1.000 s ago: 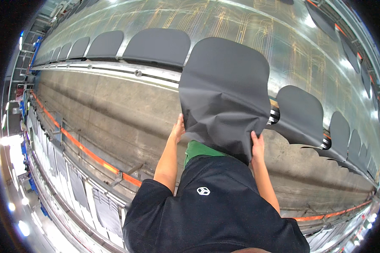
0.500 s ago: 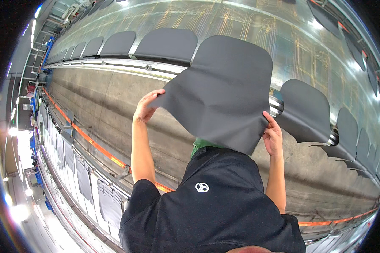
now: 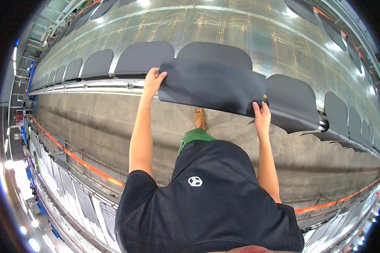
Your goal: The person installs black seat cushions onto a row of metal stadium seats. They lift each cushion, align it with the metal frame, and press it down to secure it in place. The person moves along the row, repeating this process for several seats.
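Note:
A dark grey flexible sheet (image 3: 211, 86) is stretched between my hands, with a darker, finely textured face showing. My left hand (image 3: 154, 82) pinches its left edge, thumb on top. At the lower right corner, the thumb and fingers of my right hand (image 3: 261, 116) are closed on it. Just beyond lies a smooth, matte grey panel with rounded corners (image 3: 215, 52), on the table edge. The held sheet covers its near part, so I cannot tell whether the two are one folded piece.
Similar grey panels line the table edge, one on the left (image 3: 143, 59) and one on the right (image 3: 292, 99) whose near end hangs over. The shiny metal table (image 3: 223, 25) stretches beyond. A orange rail (image 3: 88, 166) runs behind me above the concrete floor (image 3: 101, 122).
Both hands have moved forward and slightly left with the sheet's near edge. Its smooth face showed before; now the textured face does. My foot has come into view below it.

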A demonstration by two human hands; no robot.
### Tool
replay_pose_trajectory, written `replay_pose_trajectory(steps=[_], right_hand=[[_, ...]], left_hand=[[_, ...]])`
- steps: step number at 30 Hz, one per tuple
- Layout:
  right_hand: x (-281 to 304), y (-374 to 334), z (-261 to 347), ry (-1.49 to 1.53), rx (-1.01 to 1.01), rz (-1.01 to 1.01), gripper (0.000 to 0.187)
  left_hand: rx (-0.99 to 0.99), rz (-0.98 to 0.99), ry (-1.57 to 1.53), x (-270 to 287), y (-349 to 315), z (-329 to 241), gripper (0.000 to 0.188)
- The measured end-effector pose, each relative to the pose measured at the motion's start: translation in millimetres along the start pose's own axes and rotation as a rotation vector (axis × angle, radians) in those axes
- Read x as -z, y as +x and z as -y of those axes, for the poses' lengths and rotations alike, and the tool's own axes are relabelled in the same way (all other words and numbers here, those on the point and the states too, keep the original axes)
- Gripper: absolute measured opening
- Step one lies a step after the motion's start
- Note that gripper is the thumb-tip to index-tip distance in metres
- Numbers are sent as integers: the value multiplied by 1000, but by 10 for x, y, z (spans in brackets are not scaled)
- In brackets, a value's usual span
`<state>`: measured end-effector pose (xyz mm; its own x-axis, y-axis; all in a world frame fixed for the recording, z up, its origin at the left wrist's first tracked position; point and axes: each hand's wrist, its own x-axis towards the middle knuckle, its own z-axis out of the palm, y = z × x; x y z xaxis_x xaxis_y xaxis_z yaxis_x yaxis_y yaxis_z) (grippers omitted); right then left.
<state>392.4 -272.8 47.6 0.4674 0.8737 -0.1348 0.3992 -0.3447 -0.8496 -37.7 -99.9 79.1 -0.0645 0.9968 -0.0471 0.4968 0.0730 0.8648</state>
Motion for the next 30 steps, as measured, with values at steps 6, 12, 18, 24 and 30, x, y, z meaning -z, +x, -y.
replay_pose_trajectory(steps=[6, 12, 18, 24, 30], right_hand=[[-284, 362, -403, -307, 281, 59, 40], [-143, 183, -209, -371, 162, 309, 55], [142, 248, 101, -798, 562, 260, 72], [-2, 738, 569, -708, 590, 348, 62], [-421, 1420, 457, -1023, 484, 398, 57]], left_hand=[[-376, 137, 814, -553, 124, 190, 58], [-624, 530, 809, -733, -706, -137, 71], [-350, 734, 471, -721, -284, -177, 46], [-349, 804, 416, -827, 516, -169, 55], [-296, 804, 462, -1324, 1203, 121, 61]])
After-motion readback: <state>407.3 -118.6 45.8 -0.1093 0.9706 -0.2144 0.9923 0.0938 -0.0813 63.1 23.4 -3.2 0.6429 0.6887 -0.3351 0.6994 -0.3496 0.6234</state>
